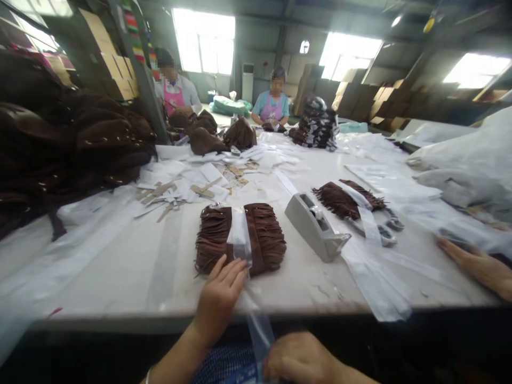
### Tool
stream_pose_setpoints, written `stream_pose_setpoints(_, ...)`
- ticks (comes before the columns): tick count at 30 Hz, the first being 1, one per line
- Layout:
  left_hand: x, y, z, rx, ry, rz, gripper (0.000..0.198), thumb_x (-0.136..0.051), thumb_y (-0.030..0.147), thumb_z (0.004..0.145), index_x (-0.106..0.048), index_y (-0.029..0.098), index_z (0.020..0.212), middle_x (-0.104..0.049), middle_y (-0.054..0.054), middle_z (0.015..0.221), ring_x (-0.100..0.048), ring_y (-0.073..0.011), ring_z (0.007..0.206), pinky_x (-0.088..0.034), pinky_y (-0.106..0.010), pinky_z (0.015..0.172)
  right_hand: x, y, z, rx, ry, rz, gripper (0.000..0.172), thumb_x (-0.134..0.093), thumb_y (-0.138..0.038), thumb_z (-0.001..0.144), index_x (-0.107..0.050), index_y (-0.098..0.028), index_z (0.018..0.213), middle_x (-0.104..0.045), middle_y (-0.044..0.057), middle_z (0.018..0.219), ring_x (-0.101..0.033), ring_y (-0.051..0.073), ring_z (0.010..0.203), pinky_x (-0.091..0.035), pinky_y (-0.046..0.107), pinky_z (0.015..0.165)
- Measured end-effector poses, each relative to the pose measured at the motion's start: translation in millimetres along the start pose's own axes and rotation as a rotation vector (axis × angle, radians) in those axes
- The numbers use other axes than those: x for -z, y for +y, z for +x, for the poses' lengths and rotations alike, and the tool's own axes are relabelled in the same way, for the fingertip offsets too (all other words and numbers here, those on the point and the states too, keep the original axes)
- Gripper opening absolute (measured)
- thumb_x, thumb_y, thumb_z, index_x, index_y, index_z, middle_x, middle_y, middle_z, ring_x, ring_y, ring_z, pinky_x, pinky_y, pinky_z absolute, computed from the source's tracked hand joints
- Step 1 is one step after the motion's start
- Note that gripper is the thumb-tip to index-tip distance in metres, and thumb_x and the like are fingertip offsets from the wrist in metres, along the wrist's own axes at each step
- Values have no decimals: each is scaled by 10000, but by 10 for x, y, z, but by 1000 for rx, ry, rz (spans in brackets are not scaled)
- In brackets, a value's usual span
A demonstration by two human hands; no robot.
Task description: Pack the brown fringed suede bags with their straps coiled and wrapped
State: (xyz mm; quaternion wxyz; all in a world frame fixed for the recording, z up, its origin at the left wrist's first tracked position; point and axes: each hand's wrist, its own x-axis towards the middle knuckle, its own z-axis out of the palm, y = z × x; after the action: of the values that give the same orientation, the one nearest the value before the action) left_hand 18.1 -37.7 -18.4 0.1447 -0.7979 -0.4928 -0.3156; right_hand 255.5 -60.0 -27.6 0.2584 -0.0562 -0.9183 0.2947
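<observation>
A folded brown fringed bag (266,232), apparently suede, lies flat on the table in front of me. A white band (239,225) crosses its middle. My left hand (220,293) lies on the bag's near edge, fingers stretched out over the lower end of the band and a clear plastic strip (258,320). That strip runs down past the table edge to my right hand (302,354), which is closed around its lower end. Just right of the bag stands a grey tape dispenser (312,226).
A second fringed bundle (348,198) lies beside scissors (386,234) and plastic sleeves (372,277). Another person's hand (476,264) rests at right. Brown bags (80,144) are heaped left; paper scraps (204,181) lie beyond. Two people work across the table (120,282).
</observation>
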Motion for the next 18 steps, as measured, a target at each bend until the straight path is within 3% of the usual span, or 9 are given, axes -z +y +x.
stream_pose_setpoints(3, -80, -39, 25, -9, 40, -48, 254, -427, 128, 984, -675, 155, 1037, -739, -53, 1092, -687, -194, 1011, -510, -431, 1016, 225, 61, 124, -133, -169, 75, 355, -385, -329, 1031, -687, -160, 947, -732, 31, 757, -690, 109, 667, -517, 163, 622)
stream_pose_setpoints(5, -115, -47, 38, 4, 44, -50, 299, -385, 124, 993, -682, 152, 1001, -749, -54, 1039, -702, -184, 958, -549, -409, 966, 540, 47, 336, -176, -276, 116, 294, -455, -322, 1006, -705, -169, 997, -734, 32, 778, -686, 107, 676, -500, 156, 625)
stream_pose_setpoints(6, -128, -44, 40, 6, 50, -42, 328, -359, 122, 997, -685, 149, 990, -751, -56, 1026, -707, -181, 943, -562, -398, 948, 727, 47, 481, -189, -264, 124, 263, -503, -332, 984, -708, -170, 1022, -740, 39, 814, -692, 116, 716, -507, 165, 667)
stream_pose_setpoints(9, -157, -28, 28, -1, 108, -27, 373, -321, 129, 1006, -693, 144, 987, -754, -56, 1032, -715, -174, 938, -580, -349, 922, 1267, 209, 1034, -259, -44, 44, 253, -526, -327, 974, -722, -167, 989, -745, 57, 871, -693, 131, 785, -509, 202, 752)
stream_pose_setpoints(12, -195, -32, 13, -8, 201, -33, 374, -332, 134, 1007, -705, 149, 978, -761, -44, 1024, -718, -158, 946, -567, -295, 939, 1603, 725, 1706, -341, 188, -110, 222, -584, -339, 941, -731, -175, 920, -749, 25, 852, -677, 126, 755, -500, 203, 725)
stream_pose_setpoints(14, -241, -55, 14, -28, 253, -29, 361, -358, 120, 998, -714, 152, 944, -768, -32, 993, -723, -146, 934, -543, -269, 971, 1690, 1220, 2197, -450, 188, -239, 180, -610, -311, 923, -732, -198, 991, -751, 6, 926, -674, 124, 805, -488, 203, 770)
stream_pose_setpoints(16, -324, -89, 18, -50, 311, -22, 343, -394, 99, 984, -717, 158, 885, -776, -9, 950, -731, -124, 898, -512, -241, 1006, 1696, 1741, 2701, -665, 128, -393, 198, -591, -305, 936, -721, -234, 1069, -741, -6, 1044, -667, 130, 933, -466, 201, 852)
stream_pose_setpoints(18, -453, -124, 8, -43, 376, -30, 344, -415, 87, 978, -717, 174, 838, -780, 27, 903, -736, -93, 846, -486, -203, 1021, 1644, 2208, 3175, -765, 104, -432, 238, -556, -321, 954, -726, -201, 1070, -735, 47, 1076, -658, 187, 1020, -468, 253, 889)
